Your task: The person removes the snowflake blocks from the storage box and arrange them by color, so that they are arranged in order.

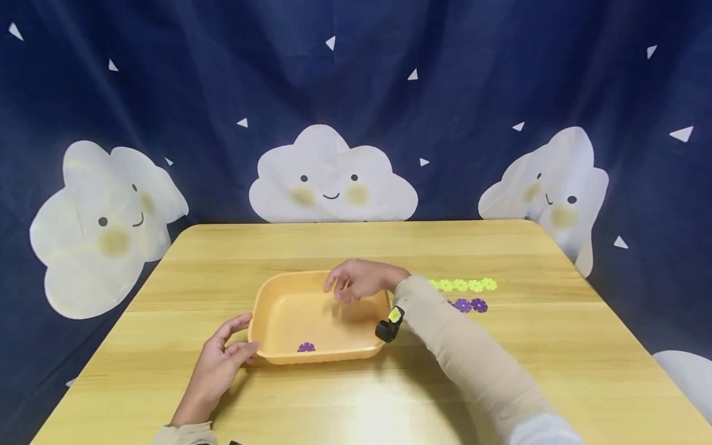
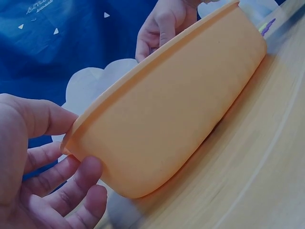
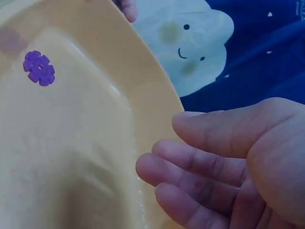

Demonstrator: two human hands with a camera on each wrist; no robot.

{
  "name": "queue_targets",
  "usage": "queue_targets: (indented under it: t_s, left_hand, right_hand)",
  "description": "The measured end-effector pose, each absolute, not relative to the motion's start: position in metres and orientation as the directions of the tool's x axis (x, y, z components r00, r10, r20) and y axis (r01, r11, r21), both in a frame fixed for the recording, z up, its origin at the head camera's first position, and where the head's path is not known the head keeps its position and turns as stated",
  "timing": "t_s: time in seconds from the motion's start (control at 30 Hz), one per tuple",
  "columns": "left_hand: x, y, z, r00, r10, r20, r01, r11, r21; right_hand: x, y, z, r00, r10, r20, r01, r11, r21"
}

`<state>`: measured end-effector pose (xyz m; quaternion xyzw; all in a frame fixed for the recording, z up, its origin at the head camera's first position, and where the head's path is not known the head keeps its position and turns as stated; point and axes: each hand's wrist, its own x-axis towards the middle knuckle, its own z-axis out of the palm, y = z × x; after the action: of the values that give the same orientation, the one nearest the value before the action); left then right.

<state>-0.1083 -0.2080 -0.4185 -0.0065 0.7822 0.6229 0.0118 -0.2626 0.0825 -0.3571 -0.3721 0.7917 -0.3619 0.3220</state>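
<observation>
An orange plastic basin point(image 1: 322, 356) stands on the table, tilted in the left wrist view. My left hand point(image 1: 218, 358) pinches its left rim, thumb on one side and fingers on the other; in the left wrist view the hand point(image 2: 47, 167) is at the basin's corner. Over the basin's right half hovers my right hand point(image 1: 361, 279), its fingers loosely bent and nothing between them. A single purple flower-shaped plastic piece point(image 3: 39, 68) lies on the basin floor, near its front wall in the head view.
Right of the basin, a row of yellow-green flower pieces point(image 1: 460, 285) lies on the wooden table point(image 1: 528, 358). Purple flower pieces point(image 1: 463, 305) form a shorter row in front, partly behind the right sleeve. A dark blue cloud-print curtain point(image 1: 356, 80) hangs behind.
</observation>
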Motion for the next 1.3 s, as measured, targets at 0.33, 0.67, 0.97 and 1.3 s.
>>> queue_targets:
  t_s: [0.33,0.67,0.97,1.3]
  left_hand:
    - [-0.105,-0.209,-0.420,-1.000,-0.001,-0.004,-0.004,0.233,0.973]
    - [-0.104,-0.210,-0.419,-1.000,0.011,0.009,0.011,0.226,0.974]
    - [-0.108,-0.207,-0.421,-1.000,0.022,0.014,0.018,0.206,0.978]
    - [-0.107,-0.207,-0.419,-1.000,0.012,0.023,0.025,0.203,0.979]
  right_hand:
    - [-0.269,0.049,-0.373,-0.348,-0.849,-0.398,-0.241,0.492,-0.837]
    - [-0.264,0.026,-0.377,-0.118,-0.831,-0.543,-0.123,0.555,-0.823]
    - [-0.255,0.017,-0.379,0.024,-0.835,-0.549,-0.047,0.548,-0.835]
    - [-0.269,0.021,-0.373,-0.142,-0.807,-0.573,-0.182,0.590,-0.786]
